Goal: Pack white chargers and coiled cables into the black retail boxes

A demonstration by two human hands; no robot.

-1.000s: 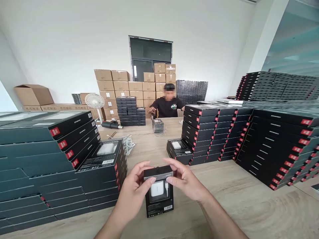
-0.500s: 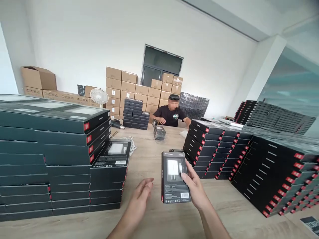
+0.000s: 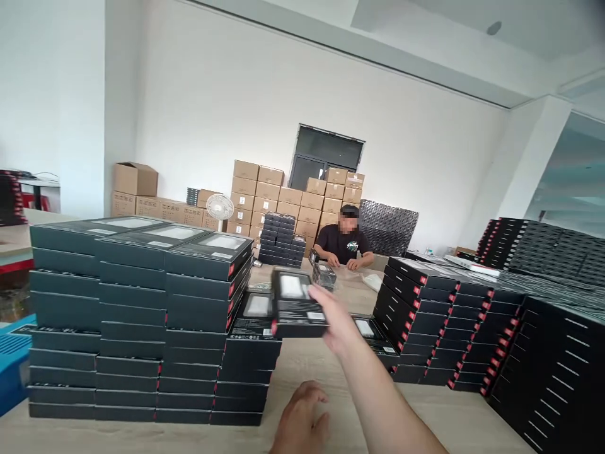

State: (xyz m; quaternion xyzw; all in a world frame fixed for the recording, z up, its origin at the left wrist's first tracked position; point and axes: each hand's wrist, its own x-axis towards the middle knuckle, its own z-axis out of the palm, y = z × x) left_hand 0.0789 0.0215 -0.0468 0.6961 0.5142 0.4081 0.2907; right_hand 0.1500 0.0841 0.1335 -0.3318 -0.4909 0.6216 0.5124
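Wooden table (image 3: 302, 372), near edge: three tall stacks of black boxes (image 3: 132, 315) at left, windows up, one lower stack (image 3: 248, 359) just right of them. Left hand (image 3: 300, 419) open, fingers spread, near the near edge, touching nothing, well apart from the right. One black charger box (image 3: 297, 302), blurred, held in the air mid-table by the right hand (image 3: 333, 321), fingers clamped on its near edge; long axis roughly fore-and-aft, window end toward the far edge. Far edge: one seated co-worker (image 3: 343, 243), both hands on the table, beside one small box bundle (image 3: 324, 274). Right: at least three more stacks (image 3: 420, 321).
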